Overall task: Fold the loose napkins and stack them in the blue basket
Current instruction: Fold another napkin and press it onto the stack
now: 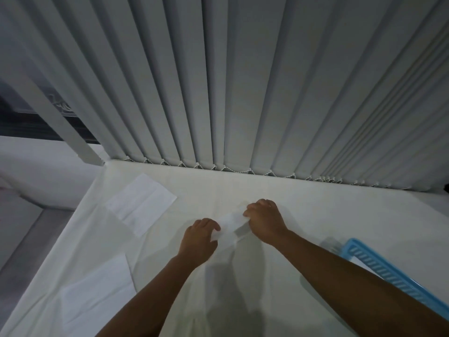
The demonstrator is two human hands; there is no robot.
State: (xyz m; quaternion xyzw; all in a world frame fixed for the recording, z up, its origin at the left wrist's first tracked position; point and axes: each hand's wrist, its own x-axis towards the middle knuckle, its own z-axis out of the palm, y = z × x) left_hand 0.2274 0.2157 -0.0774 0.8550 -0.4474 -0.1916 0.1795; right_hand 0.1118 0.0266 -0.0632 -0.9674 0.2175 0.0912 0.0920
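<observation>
Here, a napkin [229,228] is pinched between two bare hands just above a white-covered table [315,215], drawn into a narrow band partway through a fold. The left hand [199,238] curls its fingers over the near end; the right hand [263,218] is closed around the far end, thumb and fingers nipping the paper. Neither hand holds anything else.

Two more napkins lie flat and loose to the left: one [141,203] farther back toward the blinds [218,81], another [97,290] nearer the person, close to the table's left edge. The blue basket [388,266] sits at the right, partly hidden behind the right forearm, with something pale inside that looks like a napkin already stacked, though that cannot be made out for certain.

The work looks early to midway, judging by the loose sheets that remain. The risk from here seems to lie in the paper itself: thin and limp, it could skew if one hand pulls ahead of the other, leaving edges mismatched, or tear if the two grips draw it too taut. White paper on white cloth in dim light also makes edges hard to line up. The near loose napkin lies close enough to the left arm that a careless sweep might nudge it toward the table's edge.
</observation>
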